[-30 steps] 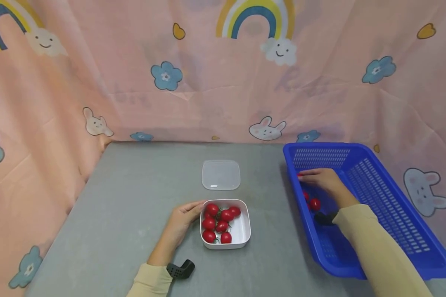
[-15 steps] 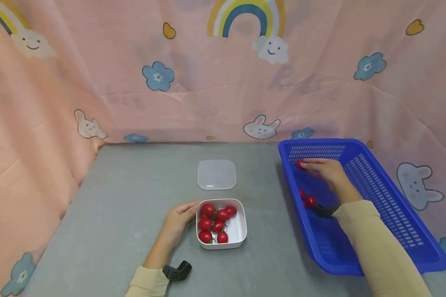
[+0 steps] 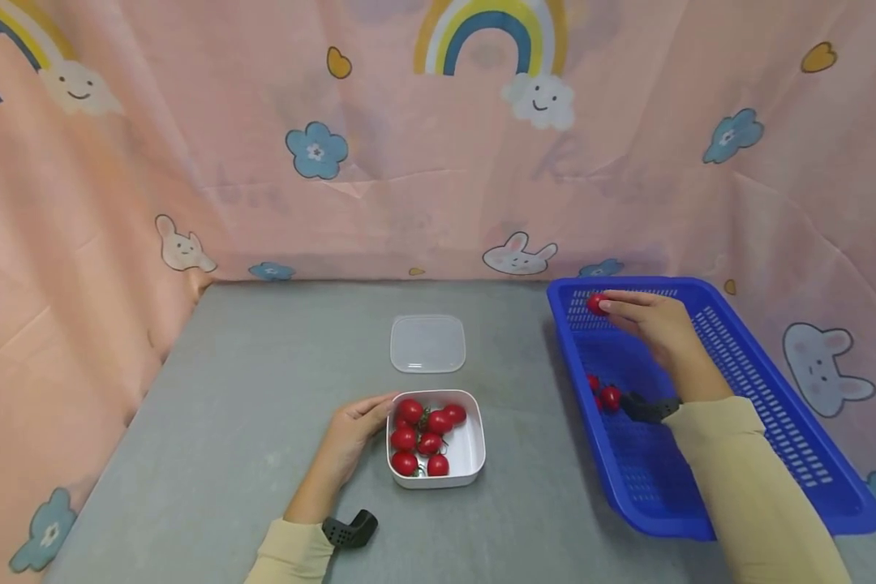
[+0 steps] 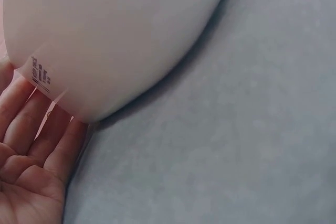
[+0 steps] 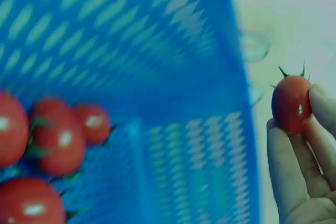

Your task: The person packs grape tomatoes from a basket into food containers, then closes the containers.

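Tomato [image 3: 596, 304], small, red, glossy and oval with green sepals, is pinched between the thumb and fingertips of the right hand [image 3: 657, 324]. A second ago that hand was down by the left wall of the long blue perforated plastic basket [image 3: 584, 458], the fruit almost hidden; now it is higher and nearer the far end, and from here I see the tomato against the far wall, clear of the others. The remaining red tomatoes [image 3: 609, 397] lie against the basket's left side, as before.

The left hand [image 3: 352, 426] hasn't changed: fingers extended, not clenched, touching the left side of the square white plastic box [image 3: 470, 454] on the grey worktop [image 3: 263, 365]. The same cluster of red tomatoes [image 3: 430, 443] fills its left part. Behind it, apart, the translucent flat plastic lid [image 3: 427, 344] lies unmoved.
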`<state>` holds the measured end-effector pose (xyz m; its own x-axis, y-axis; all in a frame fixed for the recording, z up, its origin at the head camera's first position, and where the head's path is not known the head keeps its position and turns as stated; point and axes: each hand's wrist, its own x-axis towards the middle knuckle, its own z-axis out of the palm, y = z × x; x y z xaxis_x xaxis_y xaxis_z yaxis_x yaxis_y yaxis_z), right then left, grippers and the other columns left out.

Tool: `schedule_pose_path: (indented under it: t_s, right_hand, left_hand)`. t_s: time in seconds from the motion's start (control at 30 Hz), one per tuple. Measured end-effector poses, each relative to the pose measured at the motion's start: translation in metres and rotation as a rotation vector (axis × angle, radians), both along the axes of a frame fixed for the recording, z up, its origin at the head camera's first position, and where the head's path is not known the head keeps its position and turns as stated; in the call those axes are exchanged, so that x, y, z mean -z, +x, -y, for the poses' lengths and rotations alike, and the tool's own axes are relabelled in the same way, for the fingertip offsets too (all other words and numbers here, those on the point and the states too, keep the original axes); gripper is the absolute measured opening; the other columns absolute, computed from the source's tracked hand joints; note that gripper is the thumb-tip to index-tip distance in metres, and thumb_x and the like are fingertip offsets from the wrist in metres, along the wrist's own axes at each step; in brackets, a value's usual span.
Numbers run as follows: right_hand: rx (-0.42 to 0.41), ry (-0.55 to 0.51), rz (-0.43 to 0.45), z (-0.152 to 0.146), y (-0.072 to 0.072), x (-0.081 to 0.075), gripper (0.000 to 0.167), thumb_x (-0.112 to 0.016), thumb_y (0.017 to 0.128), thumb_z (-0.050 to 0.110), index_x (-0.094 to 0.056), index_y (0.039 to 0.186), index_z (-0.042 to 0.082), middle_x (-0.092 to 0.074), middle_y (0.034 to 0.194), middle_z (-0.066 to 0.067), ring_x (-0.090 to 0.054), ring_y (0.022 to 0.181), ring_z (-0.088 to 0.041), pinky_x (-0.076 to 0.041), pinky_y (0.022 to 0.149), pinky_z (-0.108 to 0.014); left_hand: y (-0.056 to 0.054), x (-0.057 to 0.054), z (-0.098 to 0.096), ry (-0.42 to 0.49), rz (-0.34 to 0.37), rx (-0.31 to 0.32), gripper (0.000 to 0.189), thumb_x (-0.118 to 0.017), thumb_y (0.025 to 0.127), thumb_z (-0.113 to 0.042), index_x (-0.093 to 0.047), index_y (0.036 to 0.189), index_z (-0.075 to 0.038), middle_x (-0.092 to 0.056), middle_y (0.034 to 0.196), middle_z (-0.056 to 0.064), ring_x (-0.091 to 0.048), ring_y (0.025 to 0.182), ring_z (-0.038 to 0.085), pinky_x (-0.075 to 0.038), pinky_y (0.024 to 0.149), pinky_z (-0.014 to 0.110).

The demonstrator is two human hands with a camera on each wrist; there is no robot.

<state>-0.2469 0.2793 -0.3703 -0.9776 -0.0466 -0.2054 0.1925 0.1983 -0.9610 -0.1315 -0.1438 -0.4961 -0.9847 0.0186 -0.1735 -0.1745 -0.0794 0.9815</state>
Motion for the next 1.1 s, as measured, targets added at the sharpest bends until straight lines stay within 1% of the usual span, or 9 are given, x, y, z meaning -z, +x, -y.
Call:
schedule_pose_path:
  t_s: [0.17, 0.33, 0.47, 0.53, 0.57, 0.7, 0.77, 0.97, 1.1]
  right_hand:
    - [-0.051, 0.122, -0.040, 0.021, 0.014, -0.018, 0.046, -0.067, 0.093, 0.037, -0.064, 0.133, 0.015, -0.068, 0.094, 0.032, -0.064, 0.094, 0.013, -0.050, 0.089, -0.011]
    - [-0.081, 0.188, -0.067, 0.046, 0.031, -0.034, 0.052, -0.068, 0.093, 0.040, -0.062, 0.135, 0.010, -0.068, 0.094, 0.032, -0.063, 0.097, 0.010, -0.050, 0.091, -0.012]
    - [-0.084, 0.215, -0.062, 0.068, 0.044, -0.045, 0.056, -0.069, 0.091, 0.044, -0.061, 0.135, 0.008, -0.067, 0.096, 0.030, -0.060, 0.103, 0.004, -0.045, 0.111, -0.034]
    - [-0.085, 0.214, -0.063, 0.077, 0.051, -0.048, 0.058, -0.070, 0.090, 0.044, -0.062, 0.134, 0.008, -0.066, 0.097, 0.029, -0.058, 0.106, -0.001, -0.040, 0.114, -0.046]
    - [-0.086, 0.209, -0.065, 0.082, 0.054, -0.050, 0.058, -0.071, 0.090, 0.044, -0.062, 0.133, 0.007, -0.067, 0.097, 0.028, -0.058, 0.106, -0.002, -0.039, 0.114, -0.049]
    - [-0.093, 0.203, -0.082, 0.097, 0.064, -0.053, 0.057, -0.073, 0.089, 0.042, -0.064, 0.132, 0.006, -0.069, 0.095, 0.027, -0.062, 0.103, -0.001, -0.047, 0.103, -0.033]
    - [-0.092, 0.197, -0.081, 0.104, 0.069, -0.054, 0.055, -0.075, 0.087, 0.041, -0.066, 0.130, 0.007, -0.071, 0.093, 0.026, -0.063, 0.102, -0.001, -0.047, 0.097, -0.028]
    - [-0.100, 0.204, -0.074, 0.120, 0.079, -0.051, 0.051, -0.079, 0.084, 0.041, -0.070, 0.124, 0.010, -0.075, 0.099, 0.017, -0.061, 0.105, -0.007, -0.044, 0.098, -0.035]
    - [-0.121, 0.235, -0.103, 0.128, 0.086, -0.050, 0.048, -0.078, 0.085, 0.038, -0.071, 0.123, 0.009, -0.076, 0.109, 0.006, -0.064, 0.103, -0.007, -0.050, 0.094, -0.032]
  left_hand:
    - [0.000, 0.000, 0.002, -0.009, 0.000, 0.000, 0.033, -0.064, 0.095, -0.015, -0.068, 0.121, 0.005, -0.070, 0.124, 0.014, -0.064, 0.106, 0.002, -0.052, 0.091, 0.018]
    - [0.000, 0.001, 0.003, -0.010, 0.006, 0.008, 0.033, -0.065, 0.095, -0.016, -0.068, 0.121, 0.004, -0.070, 0.125, 0.013, -0.064, 0.108, 0.003, -0.052, 0.091, 0.019]
    - [-0.001, 0.001, 0.003, -0.002, 0.004, 0.004, 0.034, -0.066, 0.094, -0.016, -0.068, 0.121, 0.005, -0.070, 0.125, 0.013, -0.064, 0.107, 0.003, -0.052, 0.091, 0.019]
    - [-0.001, 0.001, 0.003, 0.003, 0.005, 0.001, 0.034, -0.066, 0.094, -0.016, -0.068, 0.121, 0.005, -0.070, 0.125, 0.014, -0.065, 0.106, 0.003, -0.052, 0.091, 0.019]
    - [-0.001, 0.001, 0.003, 0.007, 0.006, 0.000, 0.034, -0.066, 0.094, -0.015, -0.068, 0.121, 0.005, -0.070, 0.125, 0.014, -0.065, 0.106, 0.002, -0.053, 0.090, 0.019]
    - [-0.002, 0.002, 0.004, 0.021, 0.015, 0.002, 0.033, -0.066, 0.094, -0.014, -0.068, 0.121, 0.005, -0.070, 0.125, 0.014, -0.065, 0.106, 0.003, -0.053, 0.090, 0.019]
    - [-0.002, 0.002, 0.004, 0.023, 0.016, 0.002, 0.033, -0.066, 0.094, -0.015, -0.068, 0.120, 0.005, -0.070, 0.124, 0.013, -0.065, 0.106, 0.003, -0.054, 0.090, 0.020]
    - [-0.003, 0.003, 0.005, 0.013, 0.009, 0.002, 0.034, -0.067, 0.094, -0.018, -0.069, 0.120, 0.004, -0.071, 0.122, 0.010, -0.065, 0.107, 0.004, -0.053, 0.091, 0.019]
    - [-0.002, 0.003, 0.006, 0.019, 0.014, 0.006, 0.034, -0.067, 0.094, -0.018, -0.069, 0.120, 0.004, -0.071, 0.123, 0.010, -0.065, 0.108, 0.004, -0.053, 0.092, 0.020]
